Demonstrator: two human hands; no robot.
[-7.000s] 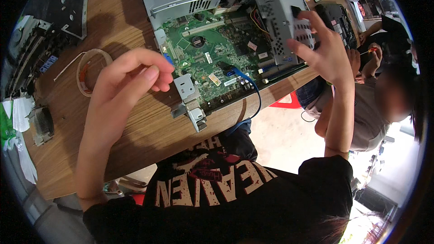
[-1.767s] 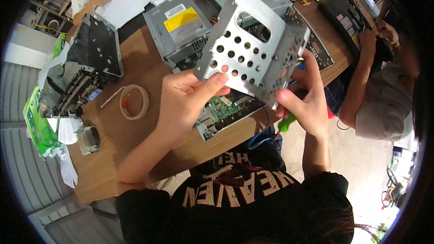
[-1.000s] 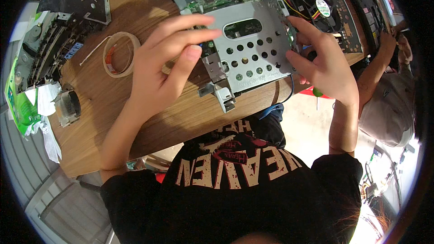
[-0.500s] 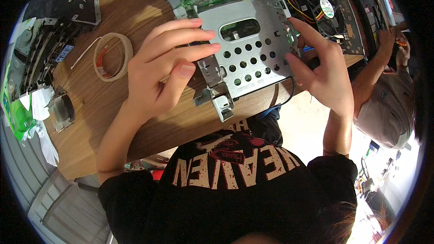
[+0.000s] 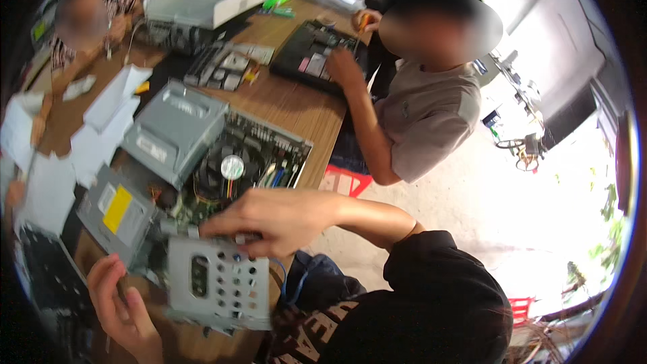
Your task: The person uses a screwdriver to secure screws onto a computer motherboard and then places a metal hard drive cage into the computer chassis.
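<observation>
A silver metal drive bracket (image 5: pixel 228 298) with rows of round holes and an oval slot lies low at the table's edge. My right hand (image 5: pixel 269 221) reaches across its far edge with bent fingers, thumb and forefinger against the rim; motion blurs the fingertips a little. Beside the bracket's left side, my left hand (image 5: pixel 121 307) is raised with its fingers apart, holding nothing. Just beyond the bracket is an opened computer board with a black fan (image 5: pixel 214 170). A blue cable (image 5: pixel 282 276) loops out by the bracket's right side.
A grey metal drive case (image 5: pixel 176 128) and a flat drive with a yellow label (image 5: pixel 118 209) lie on the left. Farther off, a co-worker's hands are at a black laptop base (image 5: pixel 290 54). Another person sits behind white papers (image 5: pixel 101 131). A red stool (image 5: pixel 347 180) stands right of the table.
My view has swung to the right, so the co-workers and far table now show. My left hand has come off the bracket's left side; my right hand stays at its edge.
</observation>
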